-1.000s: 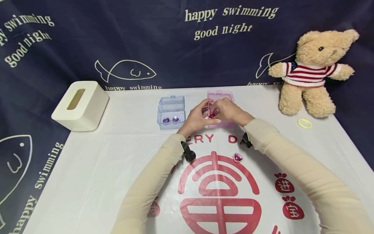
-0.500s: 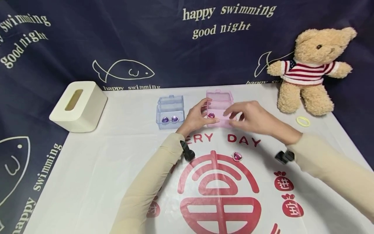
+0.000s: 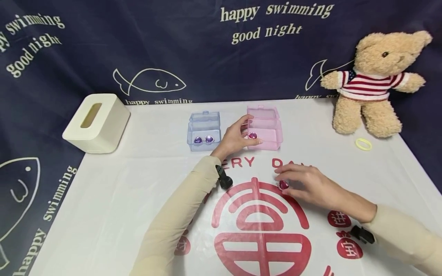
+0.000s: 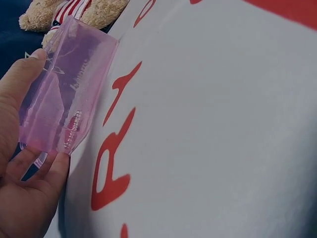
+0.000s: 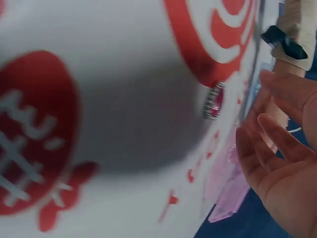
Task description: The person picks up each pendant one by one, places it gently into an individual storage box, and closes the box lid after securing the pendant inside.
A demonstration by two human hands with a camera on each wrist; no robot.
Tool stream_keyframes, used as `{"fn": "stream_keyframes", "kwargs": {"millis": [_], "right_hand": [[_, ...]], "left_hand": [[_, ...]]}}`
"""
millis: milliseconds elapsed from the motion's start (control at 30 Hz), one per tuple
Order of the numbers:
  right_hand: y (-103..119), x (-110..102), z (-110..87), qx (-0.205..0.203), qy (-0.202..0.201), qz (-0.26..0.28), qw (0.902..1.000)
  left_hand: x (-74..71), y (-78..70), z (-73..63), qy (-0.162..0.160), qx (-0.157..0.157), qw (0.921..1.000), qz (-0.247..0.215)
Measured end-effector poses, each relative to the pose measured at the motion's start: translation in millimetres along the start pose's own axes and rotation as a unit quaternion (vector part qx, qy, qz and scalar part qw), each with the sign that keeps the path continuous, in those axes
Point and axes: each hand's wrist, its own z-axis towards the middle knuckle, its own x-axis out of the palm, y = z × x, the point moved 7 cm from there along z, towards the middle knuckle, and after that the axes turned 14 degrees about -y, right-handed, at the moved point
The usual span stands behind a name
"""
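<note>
A pink clear plastic box [image 3: 269, 135] stands with its lid up at the back of the table. My left hand [image 3: 234, 140] grips its left side, thumb at the front and fingers behind, as the left wrist view of the box [image 4: 74, 74] also shows. Inside lies one magenta heart-shaped gem [image 3: 253, 136]. Another magenta heart gem [image 3: 283, 185] with a silvery beaded rim rests on the tablecloth. Around it, apart from it in the right wrist view, my right hand [image 3: 312, 184] hovers with thumb and fingers spread and holding nothing.
Left of the pink box is an open blue clear box [image 3: 203, 125] with two purple heart gems [image 3: 208, 139]. A white tissue box [image 3: 94, 124] stands at the far left. On the right are a teddy bear [image 3: 371, 86] and a yellow ring [image 3: 363, 144].
My right hand has left the pink box, where one magenta gem now lies, and has moved toward me to the gem on the cloth. My left hand stays on the box.
</note>
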Motion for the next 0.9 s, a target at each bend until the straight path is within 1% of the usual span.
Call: {"fn": "stream_keyframes", "kwargs": {"millis": [133, 267, 400, 600, 900], "right_hand": [[-4, 9, -11.5, 0.002, 0.015, -0.006, 0.9999], [-6, 16, -13.4, 0.003, 0.027, -0.021, 0.9994], [-7, 19, -12.6, 0.012, 0.022, -0.031, 0.9992], [-8, 22, -13.6, 0.017, 0.020, -0.035, 0.9990], [-8, 22, -17.4, 0.010, 0.003, -0.045, 0.9989]], "left_hand": [[2.4, -0.4, -0.8, 0.000, 0.002, 1.0000, -0.007], [0.0, -0.8, 0.6, 0.001, 0.006, 1.0000, 0.003], [-2.2, -1.3, 2.5, -0.002, 0.005, 1.0000, 0.004], [-1.3, -0.7, 2.6, -0.003, 0.002, 1.0000, -0.003], [0.5, 1.9, 2.9, -0.002, 0.001, 1.0000, 0.002]]}}
